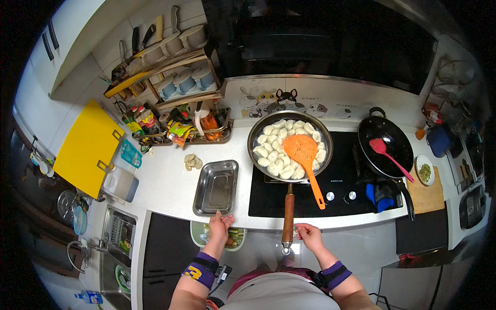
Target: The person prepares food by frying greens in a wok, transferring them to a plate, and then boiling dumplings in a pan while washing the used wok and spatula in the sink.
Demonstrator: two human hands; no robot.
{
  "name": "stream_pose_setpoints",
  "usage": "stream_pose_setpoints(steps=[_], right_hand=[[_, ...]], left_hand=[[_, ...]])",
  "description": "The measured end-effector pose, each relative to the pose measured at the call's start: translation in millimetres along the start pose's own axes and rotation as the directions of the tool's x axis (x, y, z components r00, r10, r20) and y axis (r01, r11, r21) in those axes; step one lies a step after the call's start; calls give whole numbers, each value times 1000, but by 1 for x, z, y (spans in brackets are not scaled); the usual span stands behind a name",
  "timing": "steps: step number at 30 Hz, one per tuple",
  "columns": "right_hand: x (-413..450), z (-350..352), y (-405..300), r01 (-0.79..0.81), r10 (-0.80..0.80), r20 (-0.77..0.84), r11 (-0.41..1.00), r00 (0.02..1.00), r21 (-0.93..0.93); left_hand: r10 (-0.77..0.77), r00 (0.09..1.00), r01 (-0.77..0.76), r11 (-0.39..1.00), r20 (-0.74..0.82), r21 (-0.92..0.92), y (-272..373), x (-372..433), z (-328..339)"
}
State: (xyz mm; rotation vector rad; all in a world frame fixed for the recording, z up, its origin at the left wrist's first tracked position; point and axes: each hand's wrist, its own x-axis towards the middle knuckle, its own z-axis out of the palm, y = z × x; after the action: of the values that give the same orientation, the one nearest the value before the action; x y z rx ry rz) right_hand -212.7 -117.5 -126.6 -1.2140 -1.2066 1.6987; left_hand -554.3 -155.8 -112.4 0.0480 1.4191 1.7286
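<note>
My left hand (pixel 220 226) is at the near edge of an empty rectangular metal tray (pixel 216 188), fingers apart; whether it touches the tray is unclear. My right hand (pixel 308 233) hovers beside the wooden pan handle (pixel 289 219), fingers partly curled, with nothing visible in it. Dumplings (pixel 273 155) in liquid fill the wide frying pan (pixel 252 161) over the black cooktop. An orange slotted skimmer (pixel 300 149) rests on them, its handle leaning over the pan's rim. A small pile of pale pieces, possibly garlic or ginger (pixel 192 162), lies behind the tray.
Right of the pan, a black wok (pixel 399 143) holds a red spatula (pixel 381 149). A white dish of green food (pixel 425 172) sits beside a wooden board (pixel 430 197). Bottles (pixel 147 118) and a spice rack (pixel 166 73) stand back left. A pale green bin (pixel 199 238) is below the counter edge.
</note>
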Motion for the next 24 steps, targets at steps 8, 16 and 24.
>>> stream_pose_setpoints(steps=[8,16,24], right_hand=[[-43,21,15,-73,51,-115,978,992,-197],[-69,21,26,-91,71,-209,992,975,-88],[-88,-83,13,7,-20,-356,999,934,-39]], left_hand=[[4,1000,-4,1000,20,-30,-32,25,-37],[-43,997,42,999,59,13,-45,51,-44],[-82,996,75,971,21,225,-61,6,-43]])
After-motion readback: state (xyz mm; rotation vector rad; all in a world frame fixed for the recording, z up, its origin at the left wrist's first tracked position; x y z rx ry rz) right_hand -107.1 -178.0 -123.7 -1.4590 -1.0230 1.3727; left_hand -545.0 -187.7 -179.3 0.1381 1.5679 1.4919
